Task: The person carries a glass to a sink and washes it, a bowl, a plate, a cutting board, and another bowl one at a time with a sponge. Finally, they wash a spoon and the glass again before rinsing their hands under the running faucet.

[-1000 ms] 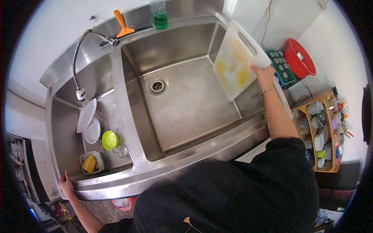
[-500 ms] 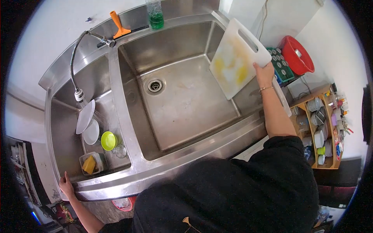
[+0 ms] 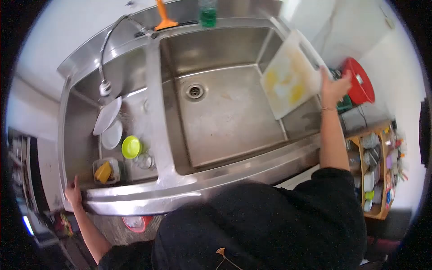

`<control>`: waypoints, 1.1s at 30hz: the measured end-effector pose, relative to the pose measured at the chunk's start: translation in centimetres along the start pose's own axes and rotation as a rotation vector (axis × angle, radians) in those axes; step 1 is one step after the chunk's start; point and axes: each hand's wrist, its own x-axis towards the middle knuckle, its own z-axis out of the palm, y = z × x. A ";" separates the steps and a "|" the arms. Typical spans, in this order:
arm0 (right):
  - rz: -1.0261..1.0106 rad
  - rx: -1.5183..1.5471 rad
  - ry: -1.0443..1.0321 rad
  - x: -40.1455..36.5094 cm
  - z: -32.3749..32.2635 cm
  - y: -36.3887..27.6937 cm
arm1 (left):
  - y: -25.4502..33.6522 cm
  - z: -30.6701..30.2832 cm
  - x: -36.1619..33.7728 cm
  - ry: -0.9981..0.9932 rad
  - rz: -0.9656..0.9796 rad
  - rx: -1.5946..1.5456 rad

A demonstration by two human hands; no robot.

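A white cutting board (image 3: 288,76) with yellow stains leans in the right end of the large sink basin, its handle slot toward the upper right. My right hand (image 3: 334,87) is at the board's right edge, slightly blurred, fingers spread apart and not wrapped round it. My left hand (image 3: 73,193) rests on the front left corner of the steel sink (image 3: 135,204), one finger stretched out; its other fingers are partly hidden. In the small left basin lie white plates (image 3: 112,135), a lime-green bowl (image 3: 132,147), a clear glass (image 3: 145,161) and a tub with a yellow sponge (image 3: 103,172).
A hose faucet (image 3: 105,87) hangs over the left basin. At the back edge stand an orange scraper (image 3: 165,20) and a bottle of green liquid (image 3: 208,17). A red basin (image 3: 360,83) sits to the right, above a wooden dish shelf (image 3: 382,180).
My right hand has loosened from the cutting board's edge and its fingers have spread. The view has shifted, so the sink sits farther right and higher. My left hand stays at the corner.
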 end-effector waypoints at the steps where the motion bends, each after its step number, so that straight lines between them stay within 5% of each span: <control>1: -0.124 0.019 0.078 0.9 -0.8 -1.1 | 0.8 -0.2 -0.2 -0.003 -0.026 -0.026; 4: -0.195 0.096 0.087 2.8 -1.9 -5.5 | 1.5 -0.5 -0.1 -0.073 0.062 0.128; 11: -0.440 0.914 -0.751 -1.7 -7.4 -25.6 | 4.8 0.1 4.4 -0.157 0.228 -0.121; 15: -0.770 0.838 -1.366 -8.5 -10.4 -36.4 | 8.5 -0.7 8.2 -0.226 0.333 -0.190; 18: -1.151 0.728 -1.503 -15.3 -10.5 -43.6 | 9.3 0.4 12.3 -0.330 0.370 -0.269; 21: -1.375 0.562 -1.473 -24.4 -7.5 -49.8 | 10.6 1.1 15.1 -0.449 0.389 -0.317; 23: -1.360 0.308 -1.571 -28.7 -6.1 -54.1 | 9.9 3.6 17.6 -0.543 0.370 -0.387; 25: -1.213 0.323 -1.461 -33.3 -3.5 -56.6 | 9.4 5.1 19.2 -0.705 0.301 -0.369; 33: -1.088 0.269 -1.226 -47.5 3.3 -64.5 | 8.1 7.3 21.9 -0.823 0.527 -0.088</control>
